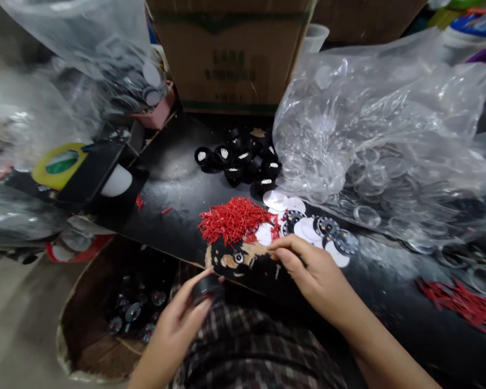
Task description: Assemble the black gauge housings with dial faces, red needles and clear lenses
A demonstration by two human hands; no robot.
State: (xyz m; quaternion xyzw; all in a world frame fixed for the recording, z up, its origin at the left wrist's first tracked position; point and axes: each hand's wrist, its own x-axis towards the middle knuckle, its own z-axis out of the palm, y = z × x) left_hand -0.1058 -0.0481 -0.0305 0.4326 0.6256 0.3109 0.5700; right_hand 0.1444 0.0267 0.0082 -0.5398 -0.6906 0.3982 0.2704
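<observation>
My left hand (182, 313) is closed around a black round housing (206, 289) at the table's front edge, slightly blurred. My right hand (308, 265) has its thumb and forefinger pinched together over the tabletop; whatever is between the fingertips is too small to make out. Just beyond those fingertips lies a heap of small red pointers (237, 219). White and black dial discs (308, 229) overlap to the right of the heap, and the right hand is close to them. Between the two hands a small metal ring (238, 257) lies on the worn patch of the table.
Several black housings (234, 172) stand behind the red heap. A plastic bag of clear rings (372, 173) spreads over the right side, with more red pointers (461, 302) nearby. A cardboard box (230, 59) stands behind. At lower left, a bin (81, 329) contains finished-looking dials.
</observation>
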